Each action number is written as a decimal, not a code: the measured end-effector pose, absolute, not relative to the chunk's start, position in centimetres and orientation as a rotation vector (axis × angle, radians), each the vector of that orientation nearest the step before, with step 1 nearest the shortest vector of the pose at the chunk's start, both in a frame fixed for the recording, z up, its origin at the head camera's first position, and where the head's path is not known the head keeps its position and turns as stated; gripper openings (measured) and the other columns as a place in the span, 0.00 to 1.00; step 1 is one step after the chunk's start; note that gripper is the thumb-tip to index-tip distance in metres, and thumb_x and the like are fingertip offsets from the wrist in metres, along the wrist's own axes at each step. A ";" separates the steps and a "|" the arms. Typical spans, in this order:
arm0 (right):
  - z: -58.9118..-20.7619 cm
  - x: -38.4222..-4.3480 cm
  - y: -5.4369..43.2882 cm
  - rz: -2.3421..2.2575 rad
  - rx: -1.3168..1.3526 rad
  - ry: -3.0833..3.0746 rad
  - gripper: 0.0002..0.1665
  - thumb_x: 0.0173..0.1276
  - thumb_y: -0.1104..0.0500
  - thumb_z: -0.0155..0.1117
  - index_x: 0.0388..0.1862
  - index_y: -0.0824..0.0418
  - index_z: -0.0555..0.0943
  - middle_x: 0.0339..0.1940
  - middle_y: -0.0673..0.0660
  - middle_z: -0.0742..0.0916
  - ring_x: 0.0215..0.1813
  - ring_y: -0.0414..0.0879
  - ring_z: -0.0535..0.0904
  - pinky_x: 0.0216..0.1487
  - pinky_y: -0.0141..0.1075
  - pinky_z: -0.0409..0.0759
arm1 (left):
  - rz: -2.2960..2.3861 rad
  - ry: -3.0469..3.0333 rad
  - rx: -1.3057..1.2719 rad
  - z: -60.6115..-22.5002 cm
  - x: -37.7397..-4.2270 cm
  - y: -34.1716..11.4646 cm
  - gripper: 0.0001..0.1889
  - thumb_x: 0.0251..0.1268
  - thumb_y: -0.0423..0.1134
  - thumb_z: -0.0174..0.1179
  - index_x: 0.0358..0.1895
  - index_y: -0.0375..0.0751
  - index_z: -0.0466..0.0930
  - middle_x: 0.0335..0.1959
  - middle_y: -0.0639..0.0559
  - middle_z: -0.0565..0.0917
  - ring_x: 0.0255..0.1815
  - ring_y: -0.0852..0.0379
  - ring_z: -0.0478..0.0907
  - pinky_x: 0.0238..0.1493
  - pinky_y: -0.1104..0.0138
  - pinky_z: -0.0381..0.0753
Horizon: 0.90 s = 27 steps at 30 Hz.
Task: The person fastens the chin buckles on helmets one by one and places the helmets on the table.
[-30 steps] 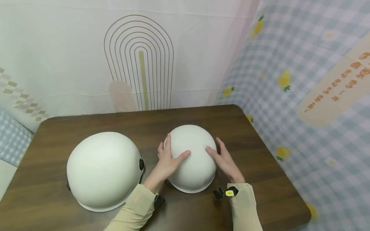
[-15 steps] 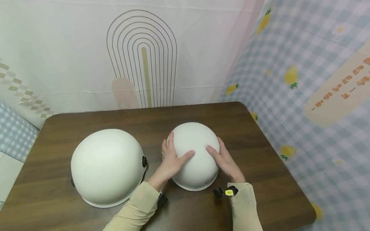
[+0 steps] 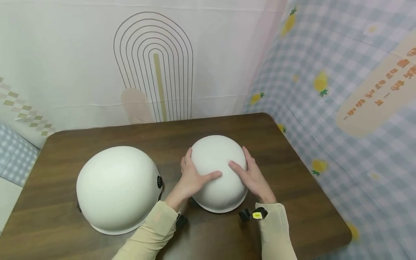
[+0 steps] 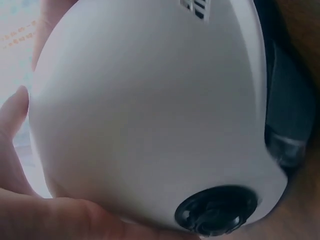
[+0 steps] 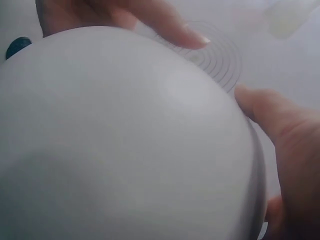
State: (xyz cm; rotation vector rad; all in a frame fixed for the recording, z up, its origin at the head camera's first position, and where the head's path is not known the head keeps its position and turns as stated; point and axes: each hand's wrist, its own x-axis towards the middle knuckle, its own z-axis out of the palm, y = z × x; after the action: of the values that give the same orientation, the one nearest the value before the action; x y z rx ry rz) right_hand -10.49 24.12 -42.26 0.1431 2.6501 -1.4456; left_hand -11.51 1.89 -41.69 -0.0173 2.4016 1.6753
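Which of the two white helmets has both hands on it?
The right helmet, held by the left hand and right hand; neither holds the left helmet.

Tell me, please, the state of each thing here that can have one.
Left helmet: dome up on the table, not held.
Right helmet: dome up; table contact unclear.
Left hand: spread against the right helmet's left side.
Right hand: spread against the right helmet's right side.
Cloth: hanging behind the table, lightly creased.

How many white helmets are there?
2: the left helmet on the table, and the right helmet held between the left hand and right hand. I see no others.
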 end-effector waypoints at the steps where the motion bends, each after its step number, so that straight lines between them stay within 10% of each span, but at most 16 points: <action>1: -42.0 -10.4 24.2 -1.432 0.145 2.663 0.53 0.64 0.28 0.55 0.80 0.40 0.43 0.76 0.60 0.58 0.71 0.63 0.62 0.59 0.64 0.67 | 1.685 2.393 -0.022 -41.6 -11.5 1.9 0.66 0.42 0.58 0.77 0.77 0.47 0.35 0.74 0.33 0.41 0.70 0.31 0.52 0.62 0.39 0.62; 16: -38.6 -9.3 23.9 -1.252 0.101 2.880 0.55 0.62 0.28 0.58 0.80 0.49 0.49 0.78 0.56 0.55 0.71 0.56 0.54 0.58 0.65 0.66 | 1.717 2.267 0.091 -41.6 -11.4 0.7 0.64 0.45 0.64 0.72 0.78 0.66 0.32 0.73 0.37 0.49 0.67 0.35 0.61 0.58 0.43 0.70; 27: -36.9 -9.0 24.4 -1.191 -0.011 2.807 0.52 0.58 0.27 0.62 0.76 0.26 0.45 0.79 0.52 0.51 0.77 0.59 0.47 0.59 0.67 0.64 | 1.890 2.109 0.126 -42.0 -12.0 -0.6 0.60 0.48 0.57 0.74 0.77 0.65 0.37 0.74 0.47 0.54 0.67 0.44 0.63 0.61 0.47 0.68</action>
State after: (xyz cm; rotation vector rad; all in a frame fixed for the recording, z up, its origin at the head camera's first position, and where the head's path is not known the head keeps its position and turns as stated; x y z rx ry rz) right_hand -9.02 24.35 -36.94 -0.0108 2.8072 -1.1910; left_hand -11.98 -0.59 -41.96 0.1257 2.1094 1.8900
